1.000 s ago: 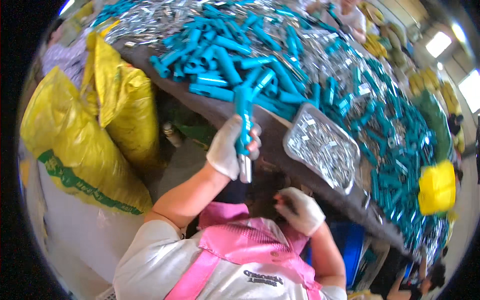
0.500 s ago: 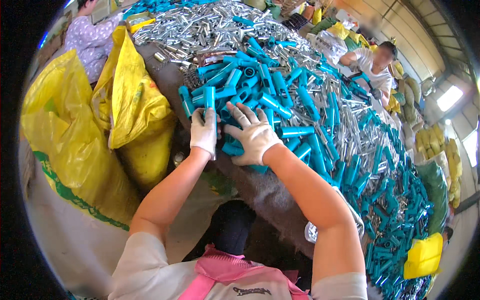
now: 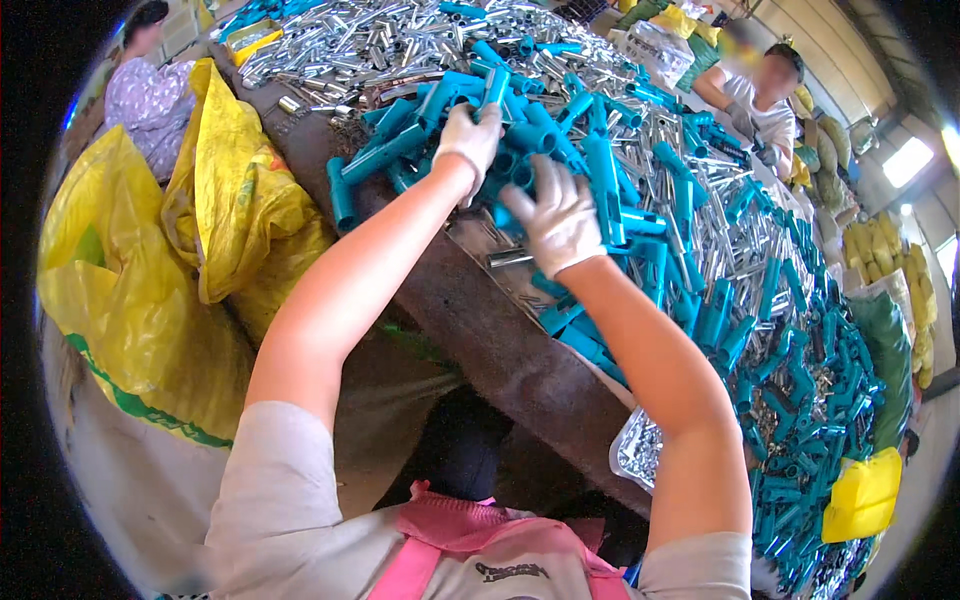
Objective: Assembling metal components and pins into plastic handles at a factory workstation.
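Observation:
My left hand (image 3: 470,145), in a white glove, is closed round a teal plastic tubular part (image 3: 495,88) whose upper end stands out above the fingers. Its lower end is mostly hidden by the hand. To the right, my right hand (image 3: 560,222), gloved the same way, is open with fingers spread, slightly blurred, over the near side of a heap of teal plastic parts (image 3: 605,185). A loose metal tube (image 3: 510,258) lies on the table just left of my right wrist. Another teal part (image 3: 341,193) rests at the heap's left end.
Shiny metal tubes (image 3: 350,45) cover the far table. A brown table edge (image 3: 480,310) runs before me, with a clear tub of small metal pieces (image 3: 640,450) beside it. Yellow sacks (image 3: 130,290) stand left. One person works at far left, another (image 3: 765,95) at far right.
Both hands have moved up and away from me; the right has also shifted rightward. Teal parts near the table edge have been pushed back, baring a strip of table. The left hand still grips a teal part.

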### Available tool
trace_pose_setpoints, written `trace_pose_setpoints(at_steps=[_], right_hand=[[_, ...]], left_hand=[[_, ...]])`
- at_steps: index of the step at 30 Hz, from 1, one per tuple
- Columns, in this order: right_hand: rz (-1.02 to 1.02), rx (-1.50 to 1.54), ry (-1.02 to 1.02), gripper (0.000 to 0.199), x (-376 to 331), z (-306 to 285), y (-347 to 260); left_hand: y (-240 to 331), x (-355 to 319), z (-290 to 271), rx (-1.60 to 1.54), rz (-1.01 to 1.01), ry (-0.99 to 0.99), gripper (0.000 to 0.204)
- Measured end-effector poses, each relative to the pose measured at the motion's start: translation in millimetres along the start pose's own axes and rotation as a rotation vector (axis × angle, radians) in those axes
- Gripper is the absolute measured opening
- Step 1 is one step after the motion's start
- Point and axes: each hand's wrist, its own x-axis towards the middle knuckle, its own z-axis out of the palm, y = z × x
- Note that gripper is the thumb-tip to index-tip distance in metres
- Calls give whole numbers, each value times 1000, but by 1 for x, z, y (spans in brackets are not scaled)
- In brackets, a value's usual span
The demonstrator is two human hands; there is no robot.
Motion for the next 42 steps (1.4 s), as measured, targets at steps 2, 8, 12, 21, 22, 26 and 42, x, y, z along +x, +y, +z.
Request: trace_pose_setpoints(at_steps=[2,8,12,21,22,26,42], right_hand=[[36,-53,-81,39,6,-2,27],[532,-243,-400,64,-11,-34,161],[987,-324,-214,81,-17,-55,182],[-256,224,-312,82,89,20,-34],[-291,161,-445,86,104,29,-43],[-89,241,-631,66,142,59,-32],[539,-600,-843,46,17,17,300]], left_hand=[[-28,36,23,151,97,242,47],[46,7,28,-445,-82,-91,31],[38,-19,-6,-620,12,1,27],[-5,-182,-128,-873,-12,174,29],[-19,-196,-137,-799,-29,185,28],[-57,-232,-148,-820,-248,95,28],[-309,-368,-206,567,-595,-169,41]])
